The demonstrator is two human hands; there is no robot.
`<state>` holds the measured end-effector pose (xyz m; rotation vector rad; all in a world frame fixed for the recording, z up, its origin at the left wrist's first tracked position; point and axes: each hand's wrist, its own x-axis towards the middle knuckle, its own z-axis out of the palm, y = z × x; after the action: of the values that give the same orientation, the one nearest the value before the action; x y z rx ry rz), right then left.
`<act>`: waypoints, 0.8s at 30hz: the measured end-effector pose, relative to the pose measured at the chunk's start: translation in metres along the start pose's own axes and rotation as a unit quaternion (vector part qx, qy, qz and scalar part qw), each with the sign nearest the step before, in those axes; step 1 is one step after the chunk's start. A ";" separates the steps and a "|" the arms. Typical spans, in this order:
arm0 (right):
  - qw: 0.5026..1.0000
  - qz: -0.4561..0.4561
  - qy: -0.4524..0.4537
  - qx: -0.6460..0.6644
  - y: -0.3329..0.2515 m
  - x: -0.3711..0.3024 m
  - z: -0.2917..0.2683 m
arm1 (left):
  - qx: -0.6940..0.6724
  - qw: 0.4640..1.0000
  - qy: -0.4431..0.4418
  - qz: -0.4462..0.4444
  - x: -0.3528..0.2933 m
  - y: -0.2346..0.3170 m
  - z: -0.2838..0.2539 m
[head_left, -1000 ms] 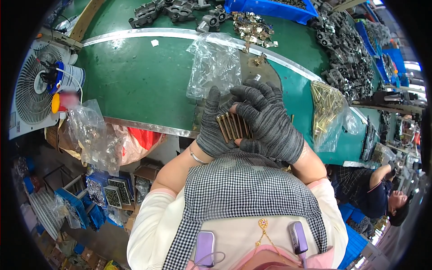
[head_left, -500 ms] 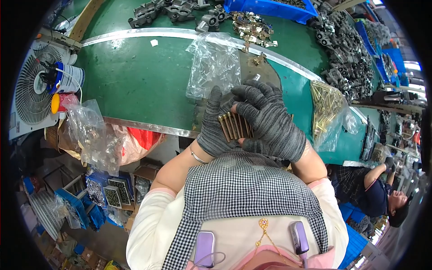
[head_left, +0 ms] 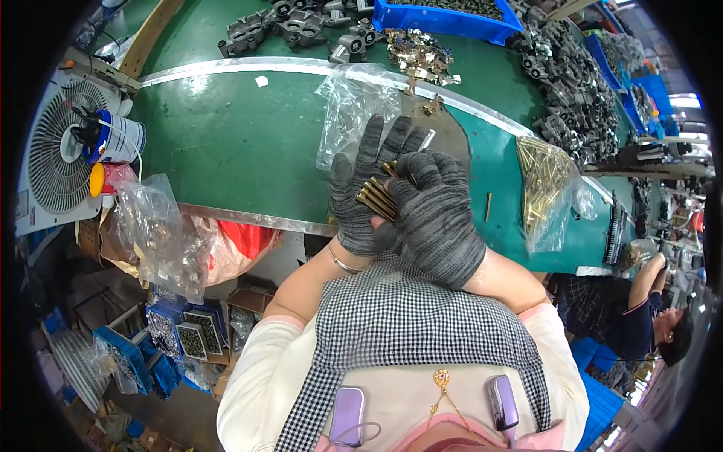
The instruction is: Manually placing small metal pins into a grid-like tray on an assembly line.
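Bundle of brass rods [head_left: 379, 197], slim and golden, lying slantwise across the palm of the left hand [head_left: 367, 188], held up above the near edge of the green table [head_left: 241, 151]. Left hand in a grey knit glove, fingers spread and pointing up and away, palm open under the rods. Right hand [head_left: 433, 218], gloved alike, laid over the rods from the right, fingers bent and pressed together onto the bundle, thumb hidden; exact grip on single rods not to be made out

Just behind the hands, a clear plastic bag [head_left: 354, 113] crumpled on the table, touching or nearly touching the left fingertips. To the right, a second clear bag filled with brass rods [head_left: 544, 188], and between it and the hands one loose brass rod [head_left: 488, 207] on the green surface. Farther back, a heap of small brass parts [head_left: 418, 56], dark grey metal castings [head_left: 301, 22] and a blue bin [head_left: 452, 15]. Along the right rim, more grey castings [head_left: 565, 83] piled up

At far left, a white fan [head_left: 56, 158] with a small blue and white tub [head_left: 117, 139] beside it; below the table edge, a clear bag over something red [head_left: 226, 241]. At lower right, another person in a dark checked top [head_left: 625, 324], well apart
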<state>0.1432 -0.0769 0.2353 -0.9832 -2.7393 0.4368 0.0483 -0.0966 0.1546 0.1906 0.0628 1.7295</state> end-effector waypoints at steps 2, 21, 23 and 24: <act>1.000 0.008 0.004 -0.012 -0.003 0.001 0.010 | 0.003 1.000 0.010 -0.003 -0.005 0.000 0.001; 0.927 0.141 -0.150 0.313 0.075 0.001 0.077 | 0.947 0.306 0.018 0.093 -0.005 0.084 -0.044; 0.906 0.158 -0.189 0.344 0.070 0.004 0.098 | 0.953 0.300 0.004 0.053 0.007 0.089 -0.046; 0.882 0.177 -0.228 0.372 0.068 0.008 0.104 | 0.953 0.297 0.002 0.055 0.011 0.090 -0.044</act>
<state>0.1477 -0.0435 0.1156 -1.2345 -2.3198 1.8162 -0.0478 -0.0981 0.1256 1.9221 2.1941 0.7085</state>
